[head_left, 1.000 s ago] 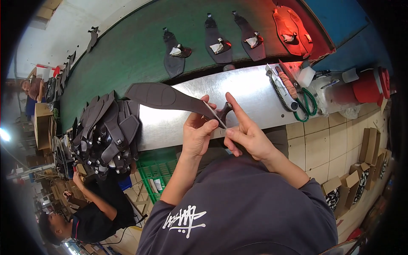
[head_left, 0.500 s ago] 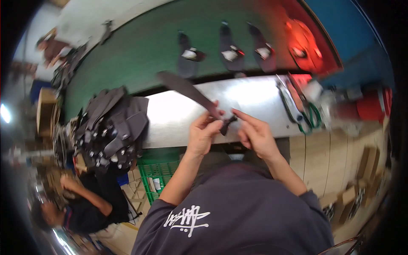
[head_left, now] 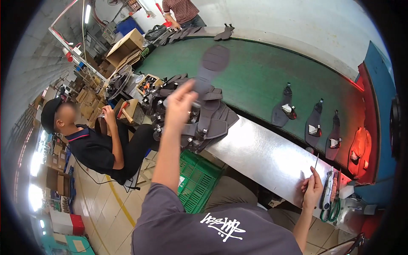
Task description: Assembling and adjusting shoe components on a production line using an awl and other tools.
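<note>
My left hand (head_left: 180, 104) is closed at the fingertips on the narrow end of a dark grey sandal sole (head_left: 214, 59), blurred by motion. The sole stands out over the green belt (head_left: 250, 76). Just below this hand, a heap of dark sandal soles with straps and shiny fittings (head_left: 208, 123) lies at the left end of the metal bench top (head_left: 263, 148). At the bench's right end, my right hand (head_left: 313, 189) grips a thin pointed metal tool (head_left: 317, 160), its tip upward; I cannot make out its handle.
Several sandal soles with white stuffing (head_left: 313, 127) lie on the belt, the farthest right lit red. A utility knife (head_left: 327, 190) and green-handled scissors (head_left: 335, 210) lie beside my right hand. A green crate (head_left: 197, 180) is below the bench. A seated co-worker (head_left: 93, 140) is at left.
My view has swung left. My hands, close together before, are now far apart: the left has carried the sole over to the heap, while the right stays at the bench's right part.
</note>
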Tool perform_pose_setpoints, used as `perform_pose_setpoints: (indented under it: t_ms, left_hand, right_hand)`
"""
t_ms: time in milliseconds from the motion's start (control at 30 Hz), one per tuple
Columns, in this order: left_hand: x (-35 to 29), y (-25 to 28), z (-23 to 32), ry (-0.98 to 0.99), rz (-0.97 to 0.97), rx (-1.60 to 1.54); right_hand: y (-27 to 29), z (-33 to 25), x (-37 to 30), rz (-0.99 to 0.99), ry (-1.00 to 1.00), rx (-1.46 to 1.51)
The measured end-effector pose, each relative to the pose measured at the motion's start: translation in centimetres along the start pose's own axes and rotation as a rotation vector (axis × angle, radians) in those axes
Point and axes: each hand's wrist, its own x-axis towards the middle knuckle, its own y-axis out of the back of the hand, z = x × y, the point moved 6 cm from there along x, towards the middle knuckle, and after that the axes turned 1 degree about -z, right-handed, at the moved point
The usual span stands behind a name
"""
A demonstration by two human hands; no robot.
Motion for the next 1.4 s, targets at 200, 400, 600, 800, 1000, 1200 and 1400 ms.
perform_pose_setpoints:
  t_ms: [200, 400, 600, 800, 1000, 1200, 1400]
  left_hand:
    - [8.5, 15.2, -5.8, 0.015, 0.029, 0.322]
    - [8.7, 20.9, -11.3, 0.354, 0.069, 0.29]
    - [8.1, 22.0, -9.5, -0.026, 0.443, 0.519]
    - [1.6, 0.4, 0.4, -0.358, 0.346, 0.461]
    - [-2.0, -26.0, -6.9, -0.05, -0.462, 0.549]
    - [-2.7, -34.3, -9.1, -0.046, -0.172, 0.812]
    - [-2.3, -35.6, -10.1, -0.127, -0.066, 0.525]
  right_hand:
    - [0.3, 0.7, 0.5, 0.012, -0.037, 0.023]
    - [0.4, 1.7, 0.5, -0.002, -0.066, 0.038]
    - [2.1, 0.7, 0.4, 0.068, -0.013, -0.071]
    - [1.6, -3.5, 0.3, 0.176, 0.371, -0.921]
    - [1.5, -2.8, 0.1, 0.213, 0.343, -1.008]
    - [0.9, -3.9, -1.1, 0.158, 0.374, -1.09]
    - [0.7, -4.0, -1.8, 0.156, 0.383, -1.098]
